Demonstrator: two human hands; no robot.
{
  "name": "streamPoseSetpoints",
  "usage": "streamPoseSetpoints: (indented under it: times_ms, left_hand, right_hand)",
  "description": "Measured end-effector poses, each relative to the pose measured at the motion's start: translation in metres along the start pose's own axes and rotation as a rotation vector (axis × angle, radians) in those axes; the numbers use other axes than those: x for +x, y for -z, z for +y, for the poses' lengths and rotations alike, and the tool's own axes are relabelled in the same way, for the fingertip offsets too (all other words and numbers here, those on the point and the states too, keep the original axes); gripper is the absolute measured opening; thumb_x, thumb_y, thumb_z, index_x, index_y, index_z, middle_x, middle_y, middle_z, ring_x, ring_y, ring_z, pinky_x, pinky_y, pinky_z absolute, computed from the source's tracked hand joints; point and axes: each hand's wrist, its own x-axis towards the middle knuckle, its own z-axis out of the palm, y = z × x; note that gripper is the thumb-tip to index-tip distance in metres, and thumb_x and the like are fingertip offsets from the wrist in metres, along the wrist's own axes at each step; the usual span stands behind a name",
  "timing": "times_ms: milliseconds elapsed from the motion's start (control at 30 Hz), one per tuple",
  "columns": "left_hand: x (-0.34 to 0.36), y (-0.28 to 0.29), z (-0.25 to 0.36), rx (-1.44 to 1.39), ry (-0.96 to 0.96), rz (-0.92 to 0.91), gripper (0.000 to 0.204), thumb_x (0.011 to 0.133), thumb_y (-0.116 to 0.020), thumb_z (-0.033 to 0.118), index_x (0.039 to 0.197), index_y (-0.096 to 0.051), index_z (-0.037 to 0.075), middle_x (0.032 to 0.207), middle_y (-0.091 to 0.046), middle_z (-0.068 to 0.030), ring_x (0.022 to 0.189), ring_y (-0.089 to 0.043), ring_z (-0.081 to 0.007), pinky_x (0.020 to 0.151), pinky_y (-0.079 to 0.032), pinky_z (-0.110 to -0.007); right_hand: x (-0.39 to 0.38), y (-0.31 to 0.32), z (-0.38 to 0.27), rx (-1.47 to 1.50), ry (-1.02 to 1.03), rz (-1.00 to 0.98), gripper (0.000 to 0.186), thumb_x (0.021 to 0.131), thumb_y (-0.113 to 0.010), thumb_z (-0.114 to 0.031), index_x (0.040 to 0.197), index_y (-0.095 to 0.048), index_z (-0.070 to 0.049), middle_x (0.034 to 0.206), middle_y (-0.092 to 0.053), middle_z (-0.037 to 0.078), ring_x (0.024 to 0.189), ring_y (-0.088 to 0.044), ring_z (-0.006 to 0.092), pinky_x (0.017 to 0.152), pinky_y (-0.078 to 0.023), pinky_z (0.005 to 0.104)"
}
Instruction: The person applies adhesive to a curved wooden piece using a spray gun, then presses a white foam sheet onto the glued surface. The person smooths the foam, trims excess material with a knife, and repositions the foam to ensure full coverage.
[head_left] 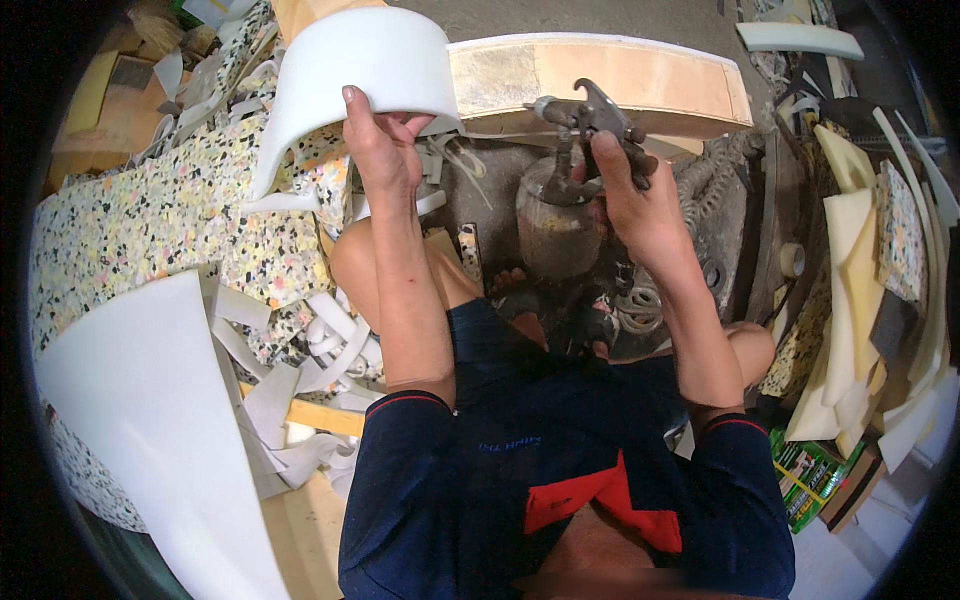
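My left hand [385, 150] grips the lower edge of a curved white foam sheet [365, 65], its thumb on the outside and its fingers curled under. The sheet bends downward at its left side. In my right hand [640, 200] is a dark metal spray gun [590, 115], its nozzle pointing left toward the foam. A stained, rounded cup [560, 225] shows right below the gun. Behind both hands lies a long curved plywood piece [640, 80] with a white upper edge. The foam sheet overlaps its left end.
Speckled foam [150, 230] covers the left side, with white foam scraps [335, 340] heaped on it. A large white foam sheet [150, 430] leans at the lower left. Yellowish foam pieces [850, 300] stand at the right. A coiled hose [640, 305] lies near my knee.
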Motion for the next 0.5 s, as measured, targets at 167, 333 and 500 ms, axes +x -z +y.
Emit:
streamPoseSetpoints:
  times_ms: [167, 333, 500]
  left_hand:
    - [-0.002, -0.005, -0.001, -0.012, -0.027, 0.012, 0.064, 0.104, -0.047, 0.045, 0.141, -0.036, -0.005, 0.131, -0.054, -0.0251, 0.116, -0.062, -0.0379, 0.08, -0.063, -0.051]
    - [-0.002, -0.006, -0.001, 0.044, -0.018, 0.017, 0.059, 0.104, -0.047, 0.044, 0.14, -0.039, -0.002, 0.132, -0.055, -0.0236, 0.115, -0.063, -0.0358, 0.078, -0.064, -0.047]
    - [-0.002, -0.007, -0.003, 0.04, 0.041, 0.014, 0.053, 0.106, -0.046, 0.041, 0.139, -0.039, 0.0, 0.123, -0.059, -0.0211, 0.097, -0.066, -0.0279, 0.058, -0.054, -0.032]
  right_hand:
    - [-0.007, 0.012, -0.001, 0.029, 0.042, 0.005, 0.047, 0.102, -0.055, -0.047, 0.092, -0.066, -0.002, 0.075, -0.064, 0.0, 0.054, -0.051, 0.0069, 0.048, -0.041, 0.0247]
    - [-0.007, 0.03, 0.008, 0.12, 0.029, -0.004, 0.046, 0.102, -0.055, -0.046, 0.09, -0.068, -0.004, 0.072, -0.063, 0.0, 0.054, -0.051, 0.0067, 0.047, -0.04, 0.0244]
    - [-0.011, 0.071, 0.018, 0.192, -0.032, 0.072, 0.042, 0.103, -0.053, -0.044, 0.094, -0.067, -0.005, 0.074, -0.063, 0.0, 0.053, -0.051, 0.0074, 0.046, -0.04, 0.0242]
